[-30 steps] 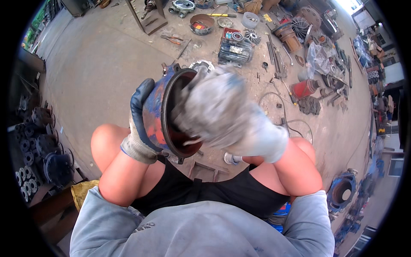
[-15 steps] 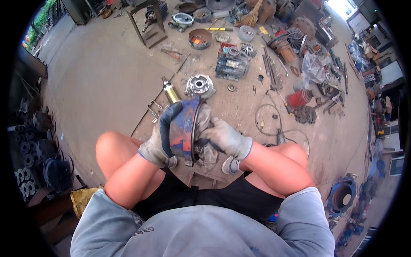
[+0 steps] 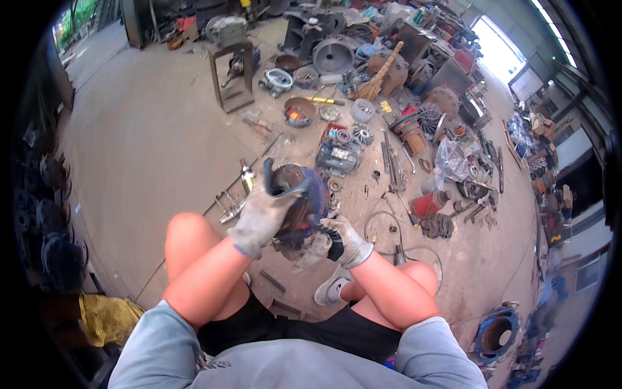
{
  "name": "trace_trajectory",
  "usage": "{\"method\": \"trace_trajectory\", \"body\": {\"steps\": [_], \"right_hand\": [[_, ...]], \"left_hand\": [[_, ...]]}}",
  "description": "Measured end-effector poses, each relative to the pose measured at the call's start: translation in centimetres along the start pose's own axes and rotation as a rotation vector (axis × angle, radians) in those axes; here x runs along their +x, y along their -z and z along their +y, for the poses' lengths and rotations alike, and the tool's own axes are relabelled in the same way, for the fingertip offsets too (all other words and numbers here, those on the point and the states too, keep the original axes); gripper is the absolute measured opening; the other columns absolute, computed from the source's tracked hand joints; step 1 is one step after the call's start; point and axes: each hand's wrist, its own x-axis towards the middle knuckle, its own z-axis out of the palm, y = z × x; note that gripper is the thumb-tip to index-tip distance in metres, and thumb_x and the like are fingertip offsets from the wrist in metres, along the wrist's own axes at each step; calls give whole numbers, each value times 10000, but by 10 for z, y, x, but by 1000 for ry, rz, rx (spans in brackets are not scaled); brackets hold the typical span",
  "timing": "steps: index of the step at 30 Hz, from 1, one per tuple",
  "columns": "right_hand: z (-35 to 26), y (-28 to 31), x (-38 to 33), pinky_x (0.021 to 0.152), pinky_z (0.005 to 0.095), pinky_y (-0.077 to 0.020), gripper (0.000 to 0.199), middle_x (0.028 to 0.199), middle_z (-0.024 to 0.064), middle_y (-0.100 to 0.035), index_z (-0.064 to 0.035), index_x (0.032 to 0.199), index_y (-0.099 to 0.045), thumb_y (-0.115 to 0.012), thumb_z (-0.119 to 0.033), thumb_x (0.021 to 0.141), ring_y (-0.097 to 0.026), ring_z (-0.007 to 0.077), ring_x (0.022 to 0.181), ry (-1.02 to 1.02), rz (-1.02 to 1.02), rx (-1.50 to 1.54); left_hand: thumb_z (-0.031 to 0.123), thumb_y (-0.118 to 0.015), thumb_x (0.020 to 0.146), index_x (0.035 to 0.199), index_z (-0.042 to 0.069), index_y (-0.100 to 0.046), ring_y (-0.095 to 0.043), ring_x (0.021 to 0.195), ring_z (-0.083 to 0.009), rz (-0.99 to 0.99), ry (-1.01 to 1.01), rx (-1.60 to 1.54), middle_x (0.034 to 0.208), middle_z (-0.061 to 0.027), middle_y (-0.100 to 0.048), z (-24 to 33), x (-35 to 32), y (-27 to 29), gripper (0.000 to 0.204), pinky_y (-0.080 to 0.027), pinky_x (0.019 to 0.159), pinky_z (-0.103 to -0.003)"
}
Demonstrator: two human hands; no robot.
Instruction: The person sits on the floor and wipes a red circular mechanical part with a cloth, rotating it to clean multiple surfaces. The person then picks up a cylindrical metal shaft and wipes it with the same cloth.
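A round metal housing [image 3: 316,197], blue with worn red patches and a brown inner face, is held up between my hands above the floor. On its left side my left hand [image 3: 262,217], in a grey glove with dark fingertips, grips the rim with thumb and fingers apart around it. My right hand [image 3: 346,240], gloved too, is at the lower right of the housing, its fingers curled on a dirty grey rag [image 3: 312,251] that hangs below the housing. Just beyond my left hand a silver and brass cylindrical tool [image 3: 247,176] and a metal puller [image 3: 228,206] lie on the floor.
An electric motor [image 3: 338,157] sits ahead with bearings on it. Farther off are a rusty bowl [image 3: 299,111], a broom [image 3: 379,74] and a metal frame [image 3: 230,78]. To the right lie a red jack-like cylinder [image 3: 430,203], a hose [image 3: 368,223] and a blue housing [image 3: 497,332].
The housing has turned so its inner face points upward and to the left. My left hand moved onto that rim; my right hand with the rag shifted lower. The view tilted up.
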Motion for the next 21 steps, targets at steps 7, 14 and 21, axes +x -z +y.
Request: {"method": "trace_trajectory", "body": {"steps": [7, 14, 21], "right_hand": [[-44, -41, -14, 1160, 532, -476, 781, 1568, 177, -489, -71, 1580, -399, -742, -388, 952, -534, 359, 1392, 412, -208, 132], [-46, -23, -8, 1212, 537, -412, 976, 1615, 147, -435, -101, 1629, -313, -801, -489, 878, -472, 336, 1450, 322, -227, -22], [-44, -23, 8, 1223, 545, -380, 958, 1621, 127, -435, -134, 1626, -332, -552, -754, 929, -452, 327, 1464, 238, -72, 31]], "left_hand": [[590, -602, 1017, 1565, 92, -414, -677, 1110, -242, 93, 499, -946, 1370, -120, -610, 24, 24, 33, 765, -595, 887, -396], [629, -430, 1063, 1526, 116, -504, -544, 1378, -314, -264, 451, -1645, 1506, -150, -568, 53, 23, 2, 694, -410, 1194, -524], [485, -468, 1107, 1450, 41, -567, -647, 1219, -249, 82, 243, -1132, 1397, -138, -644, 54, 30, 18, 570, -537, 1053, -394]]}}
